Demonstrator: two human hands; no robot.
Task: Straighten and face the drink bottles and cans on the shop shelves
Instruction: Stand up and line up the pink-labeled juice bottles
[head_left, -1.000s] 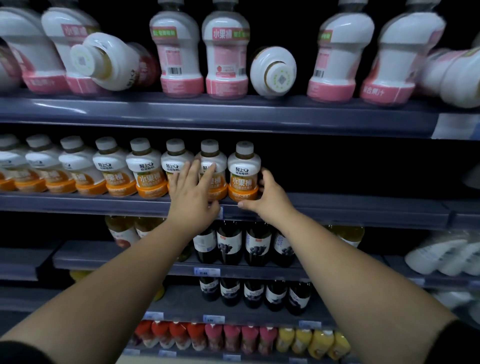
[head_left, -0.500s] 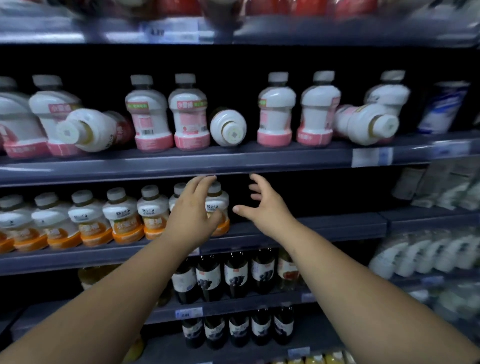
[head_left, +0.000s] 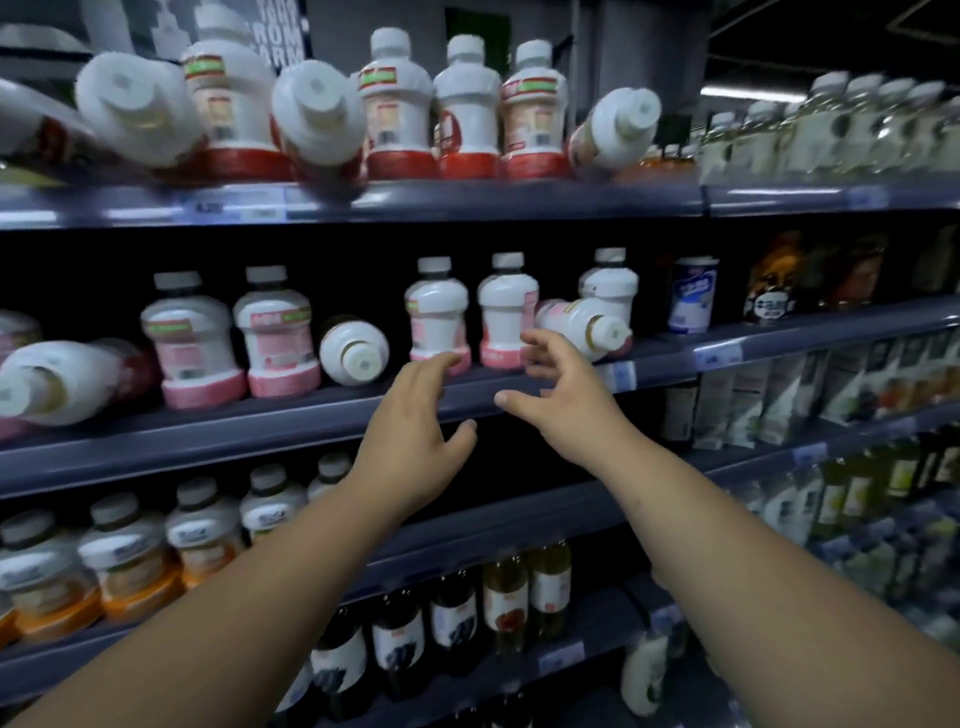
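Where right hand (head_left: 563, 402) hovers, toppled bottle (head_left: 582, 322), upright bottles (head_left: 436, 312)

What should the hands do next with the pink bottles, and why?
Probably the right hand should reach a little further, grip the tipped pink bottle just ahead of it and stand it up. It lies on its side beside the upright pink bottles, and that hand is open, empty and nearest.
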